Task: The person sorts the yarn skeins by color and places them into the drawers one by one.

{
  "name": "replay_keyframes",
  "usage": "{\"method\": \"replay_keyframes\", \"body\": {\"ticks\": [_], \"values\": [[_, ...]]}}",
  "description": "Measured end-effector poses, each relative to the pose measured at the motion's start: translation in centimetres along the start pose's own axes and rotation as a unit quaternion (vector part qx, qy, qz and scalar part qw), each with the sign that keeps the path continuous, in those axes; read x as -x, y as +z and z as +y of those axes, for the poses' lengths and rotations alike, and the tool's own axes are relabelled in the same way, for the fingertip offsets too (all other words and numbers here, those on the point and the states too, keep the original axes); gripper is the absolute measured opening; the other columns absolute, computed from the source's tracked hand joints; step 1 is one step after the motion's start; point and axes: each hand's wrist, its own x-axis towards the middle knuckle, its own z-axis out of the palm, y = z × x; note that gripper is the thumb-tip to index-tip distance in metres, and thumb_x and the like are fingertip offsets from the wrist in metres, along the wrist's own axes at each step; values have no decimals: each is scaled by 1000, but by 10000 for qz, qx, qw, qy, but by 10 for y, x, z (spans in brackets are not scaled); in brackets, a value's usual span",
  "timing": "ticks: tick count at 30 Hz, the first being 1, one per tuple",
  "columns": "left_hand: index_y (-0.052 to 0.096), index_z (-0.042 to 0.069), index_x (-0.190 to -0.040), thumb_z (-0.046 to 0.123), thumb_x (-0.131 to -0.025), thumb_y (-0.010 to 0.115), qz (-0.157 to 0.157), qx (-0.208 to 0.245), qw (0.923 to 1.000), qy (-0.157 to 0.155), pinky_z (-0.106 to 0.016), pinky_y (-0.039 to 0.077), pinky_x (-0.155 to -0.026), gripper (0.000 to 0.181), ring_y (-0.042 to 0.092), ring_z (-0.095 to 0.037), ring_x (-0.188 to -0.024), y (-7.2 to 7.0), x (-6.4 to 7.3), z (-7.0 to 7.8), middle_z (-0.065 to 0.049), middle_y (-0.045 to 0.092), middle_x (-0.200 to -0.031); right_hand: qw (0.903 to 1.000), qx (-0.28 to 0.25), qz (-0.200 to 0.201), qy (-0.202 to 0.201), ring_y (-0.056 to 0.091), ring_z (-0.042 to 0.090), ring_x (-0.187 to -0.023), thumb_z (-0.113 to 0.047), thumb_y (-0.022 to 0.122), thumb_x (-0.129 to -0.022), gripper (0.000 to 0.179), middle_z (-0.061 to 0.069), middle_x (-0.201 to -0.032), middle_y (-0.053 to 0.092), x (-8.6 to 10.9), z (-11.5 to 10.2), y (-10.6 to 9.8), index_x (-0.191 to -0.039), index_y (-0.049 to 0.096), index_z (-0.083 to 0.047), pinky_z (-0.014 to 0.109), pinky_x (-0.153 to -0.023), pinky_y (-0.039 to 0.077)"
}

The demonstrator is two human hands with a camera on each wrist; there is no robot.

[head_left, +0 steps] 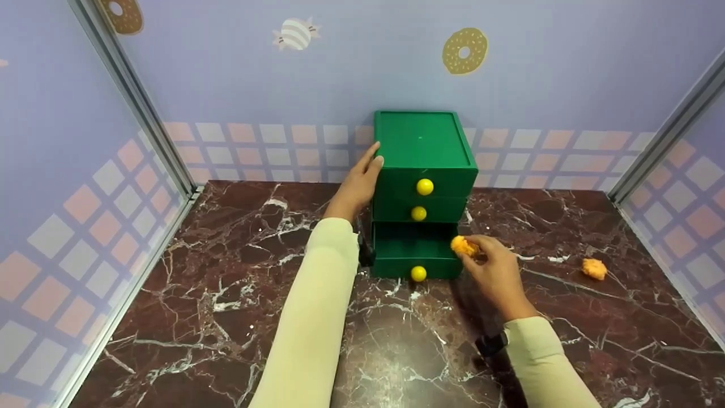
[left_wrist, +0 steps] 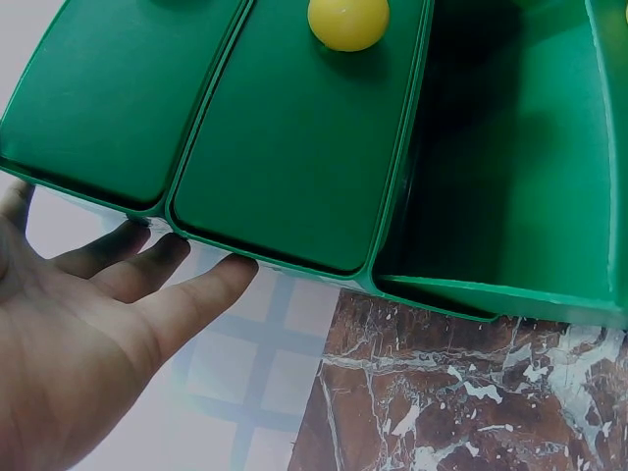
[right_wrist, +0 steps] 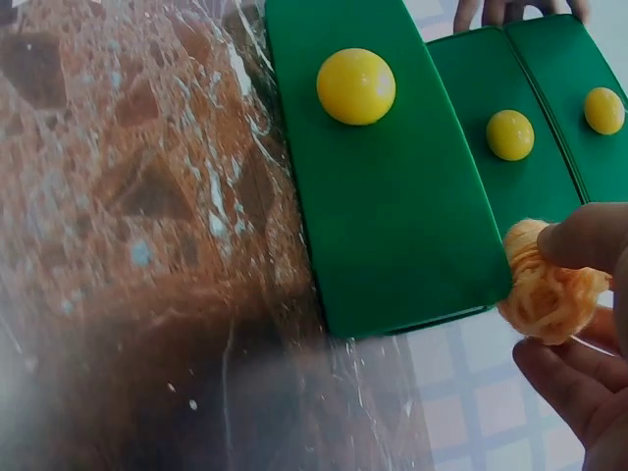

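A green drawer cabinet (head_left: 422, 139) stands against the back wall, each of its three drawers with a round yellow knob. Its bottom drawer (head_left: 416, 267) is pulled out and the upper two are closed. My left hand (head_left: 358, 187) rests its extended fingers (left_wrist: 211, 285) along the cabinet's left side. Between thumb and fingers, my right hand (head_left: 501, 277) pinches a small ball of orange yarn (right_wrist: 551, 294). That ball is at the right edge of the pulled-out drawer in the head view. Inside the drawer, the visible floor is bare green; its back lies in shadow.
A second orange yarn ball (head_left: 594, 269) lies on the dark marbled tabletop (head_left: 238, 283), right of my right hand. Patterned panels (head_left: 368, 68) enclose the table at the back and both sides, with metal posts (head_left: 136, 96) at the corners.
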Motion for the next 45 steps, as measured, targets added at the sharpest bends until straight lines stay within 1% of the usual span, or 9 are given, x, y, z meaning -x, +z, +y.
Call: {"method": "replay_keyframes", "body": {"ticks": [5,12,16,21,26,31,35,42,45], "values": [[14,54,-150,62,-99,30,-51,16,10000,81,-58,21,-117,54,20,-31,-149,0,1,0,5,16,-163,10000,10,25,-69,69,28,-91,-14,76,-85,28,15,-112,68,0,-2,3,-111,71,-7,41,-76,58],[15,54,-150,63,-99,30,-10,-13,9999,119,-58,22,-117,54,21,-31,-149,1,0,0,5,17,-163,9999,3,18,-116,69,31,-91,-14,76,-85,30,17,-112,68,-1,-3,3,-113,70,-5,43,-76,58],[16,55,-149,62,-99,30,29,-39,9999,106,-58,21,-117,52,21,-32,-149,1,-2,1,5,18,-163,9999,-94,54,-110,69,32,-91,-13,76,-84,31,17,-111,67,-1,-2,2,-113,69,-4,45,-77,58],[16,58,-148,62,-99,30,48,-5,10000,55,-57,22,-117,51,21,-31,-149,1,-2,1,6,18,-163,9999,-130,70,-81,69,36,-91,-14,76,-85,31,17,-114,67,0,1,0,-113,69,-4,47,-77,58],[16,59,-147,63,-99,30,65,-33,10000,26,-58,22,-117,50,21,-32,-149,1,-3,0,6,18,-163,9999,-156,38,10,69,35,-92,-13,76,-85,29,17,-115,66,1,4,-1,-112,69,-3,46,-78,58],[16,56,-149,62,-99,29,66,-94,9999,68,-58,22,-117,52,22,-33,-148,0,-2,0,4,19,-163,9998,-160,114,-12,69,34,-93,-10,76,-83,28,17,-114,67,2,6,-4,-110,70,-3,46,-78,58],[16,53,-150,61,-100,29,62,-132,9998,108,-58,22,-117,53,22,-33,-148,-1,0,0,3,19,-163,9997,-37,222,-85,68,33,-94,-11,77,-83,28,17,-111,68,2,8,-6,-109,71,-3,47,-77,57],[15,55,-149,63,-99,30,26,-140,9999,53,-58,22,-117,53,22,-33,-148,0,0,-1,4,18,-163,9998,42,133,126,68,32,-94,-14,76,-85,29,15,-114,66,5,14,-12,-113,70,-6,47,-78,57],[15,55,-149,63,-99,30,23,-124,9999,34,-58,22,-117,53,22,-33,-148,0,0,-1,5,18,-163,9998,49,164,141,68,33,-93,-14,75,-85,29,16,-113,66,5,18,-15,-112,70,-6,47,-77,58]]}}
